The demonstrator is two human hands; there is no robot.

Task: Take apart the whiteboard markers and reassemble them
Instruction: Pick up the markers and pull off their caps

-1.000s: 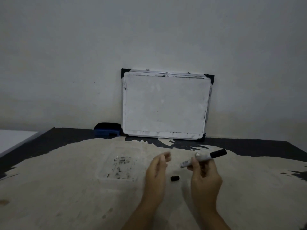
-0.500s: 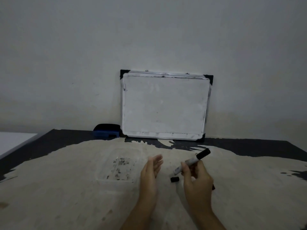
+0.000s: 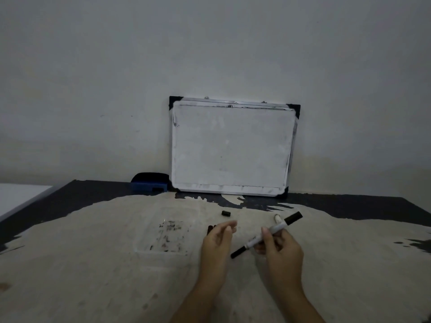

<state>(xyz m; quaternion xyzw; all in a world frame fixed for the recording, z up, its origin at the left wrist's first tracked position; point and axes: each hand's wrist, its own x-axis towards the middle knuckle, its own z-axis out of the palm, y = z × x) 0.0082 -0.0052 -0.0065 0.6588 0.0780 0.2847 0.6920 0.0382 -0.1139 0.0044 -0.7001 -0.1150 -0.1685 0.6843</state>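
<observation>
A whiteboard marker (image 3: 268,235) is up in the air over the bench (image 3: 93,264). It is tilted. Its black cap end points up and to the right, toward the wall, and its thin black end points down and to the left. The middle of it is white.

The right hand (image 3: 278,249) grips the marker around its white middle, with the thumb on top and the fingers curled under it. The left hand (image 3: 217,241) is just beside the low end of the marker but does not touch it. Its fingers are loosely bent and nothing shows in it.

A small black piece (image 3: 226,213) lies on the bench past the left hand, apart from both hands. A little white piece (image 3: 276,218) lies near the cap end of the marker. Something dark (image 3: 210,229) peeks out beside the left hand's fingers; it is too dim to tell what it is.

The bench top is worn and pale in the middle, with black at the edges. To the left of the hands is a patch with dark ink marks (image 3: 170,236).

At the back, a whiteboard (image 3: 232,148) leans on the wall (image 3: 210,47). A blue eraser (image 3: 149,185) sits just to the left of it.
</observation>
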